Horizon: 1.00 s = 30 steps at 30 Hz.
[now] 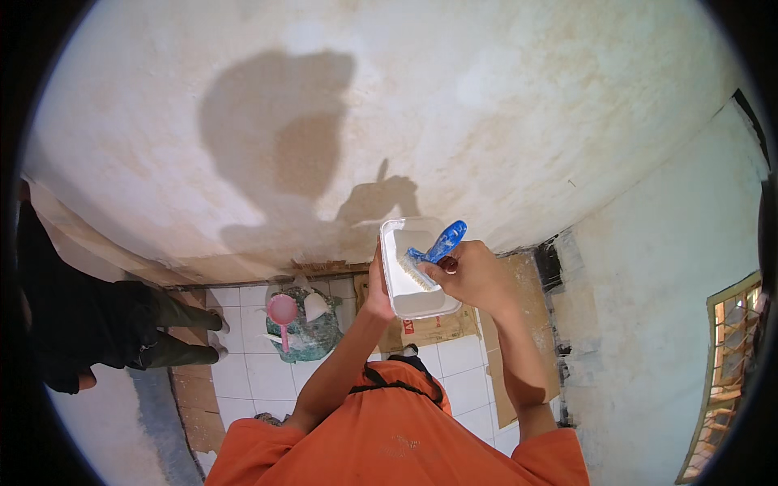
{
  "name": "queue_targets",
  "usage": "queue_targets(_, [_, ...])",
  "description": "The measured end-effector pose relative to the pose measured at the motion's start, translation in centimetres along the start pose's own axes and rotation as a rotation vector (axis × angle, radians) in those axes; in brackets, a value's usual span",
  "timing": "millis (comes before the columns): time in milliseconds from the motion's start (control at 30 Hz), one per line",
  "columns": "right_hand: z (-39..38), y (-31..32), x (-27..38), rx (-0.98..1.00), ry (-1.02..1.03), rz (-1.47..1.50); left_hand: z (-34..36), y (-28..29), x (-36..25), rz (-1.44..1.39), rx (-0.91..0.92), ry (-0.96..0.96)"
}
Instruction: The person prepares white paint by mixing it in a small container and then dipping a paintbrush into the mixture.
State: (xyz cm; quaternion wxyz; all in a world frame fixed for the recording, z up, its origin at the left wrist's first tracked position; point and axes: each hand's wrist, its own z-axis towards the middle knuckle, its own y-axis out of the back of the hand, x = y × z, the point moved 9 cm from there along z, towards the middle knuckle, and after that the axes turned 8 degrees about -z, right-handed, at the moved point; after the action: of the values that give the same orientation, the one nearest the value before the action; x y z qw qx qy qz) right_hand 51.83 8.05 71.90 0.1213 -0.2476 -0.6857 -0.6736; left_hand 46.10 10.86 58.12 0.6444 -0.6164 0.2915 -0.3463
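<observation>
My left hand grips a white rectangular plastic tub by its left side, holding it up in front of my body. White paint shows inside the tub. In my right hand is a paintbrush with a blue, paint-smeared handle and pale bristles. The brush lies tilted over the tub, its bristles pointing down into it. Whether the bristle tips touch the paint, I cannot tell. The fingers of my left hand are partly hidden behind the tub.
A patchy cream wall rises ahead. Below left, a pink dipper rests on a green paint-spotted sack. Cardboard covers part of the white tiled floor. Another person in dark clothes stands at left; a barred window is at right.
</observation>
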Motion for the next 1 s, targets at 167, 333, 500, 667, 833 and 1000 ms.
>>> queue_targets(167, [0.0,-0.3,0.5,-0.062,0.106,-0.172,-0.3,0.2,-0.3,-0.054,0.006,-0.011])
queue_targets(333, [-0.8,2.5,3.0,-0.275,0.195,0.053,-0.6,-0.1,-0.8,-0.132,-0.022,-0.067])
queue_targets(500, [-0.6,1.7,3.5,-0.252,0.309,-0.099,-0.7,-1.2,-0.9,-0.171,0.085,-0.074])
queue_targets(667, [-0.9,2.5,3.4,-0.331,0.218,0.004,-0.6,-0.9,-1.4,-0.137,0.018,-0.076])
queue_targets(833, [-0.7,3.1,3.8,-0.362,0.252,0.044,-1.2,-2.6,-1.5,-0.057,0.092,-0.111])
queue_targets(1000, [0.0,2.9,3.3,-0.335,0.258,0.176,-0.8,-2.4,-2.4,-0.028,0.014,-0.162])
